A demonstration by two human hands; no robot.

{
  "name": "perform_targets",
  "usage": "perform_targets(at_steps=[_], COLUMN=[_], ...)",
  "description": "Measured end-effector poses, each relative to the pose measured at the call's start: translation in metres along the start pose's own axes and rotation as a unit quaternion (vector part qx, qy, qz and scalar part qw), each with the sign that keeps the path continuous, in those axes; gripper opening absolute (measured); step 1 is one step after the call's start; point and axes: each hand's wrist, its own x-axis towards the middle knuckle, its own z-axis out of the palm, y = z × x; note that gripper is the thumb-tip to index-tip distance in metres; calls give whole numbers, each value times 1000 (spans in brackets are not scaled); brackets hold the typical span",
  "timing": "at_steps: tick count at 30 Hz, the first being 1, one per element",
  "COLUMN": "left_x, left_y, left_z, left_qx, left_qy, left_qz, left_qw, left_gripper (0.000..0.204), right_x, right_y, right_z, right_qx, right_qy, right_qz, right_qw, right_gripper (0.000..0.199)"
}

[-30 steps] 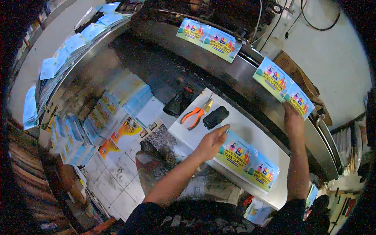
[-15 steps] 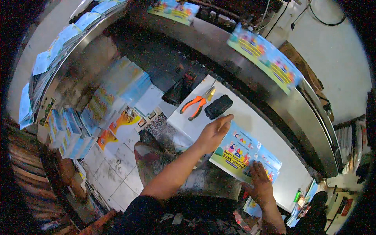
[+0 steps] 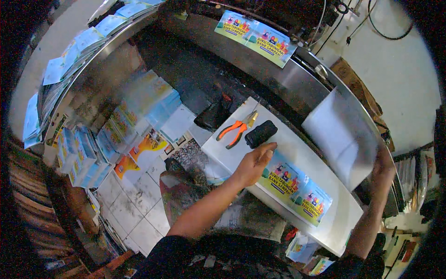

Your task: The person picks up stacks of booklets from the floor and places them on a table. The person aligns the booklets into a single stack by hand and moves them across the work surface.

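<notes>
My left hand (image 3: pixel 255 163) is turned on its side at the left end of a printed cover sheet (image 3: pixel 297 188), fingers stretched and nothing visibly gripped. That blue, yellow and green sheet lies flat on a narrow white tabletop (image 3: pixel 344 218). Farther right, my right hand (image 3: pixel 383 165), blurred, grips the edge of a white-backed sheet of paper (image 3: pixel 337 132). This sheet slants and bends beside the curved metal rim. Black-and-orange pliers (image 3: pixel 239 128) and a small black case (image 3: pixel 261 134) lie just beyond my left hand.
Another printed sheet (image 3: pixel 255 37) lies on the curved metal band (image 3: pixel 204 39) at the back. Stacks of printed booklets (image 3: pixel 153 102) stand on the left floor. Overlapping sheets (image 3: pixel 90 39) line the far-left ledge. A cable (image 3: pixel 390 28) hangs at upper right.
My right hand has left the printed sheet on the tabletop and moved right, now holding a white-backed sheet. The printed sheets on the metal band have shifted. My left hand stays nearly in place.
</notes>
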Motion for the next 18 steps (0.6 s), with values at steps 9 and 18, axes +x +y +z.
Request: perform_targets(at_steps=[9,18], left_x=[4,-1], left_y=[15,10], left_z=[7,1], left_qx=[65,76], left_qy=[-1,18], left_qz=[22,27], left_qw=[998,997], left_gripper=[65,56], right_x=[65,-165], right_y=[30,-113], right_z=[109,63], right_qx=[-121,21], right_qy=[15,-426], right_qz=[-194,-96], right_qw=[973,899], right_gripper=[32,74])
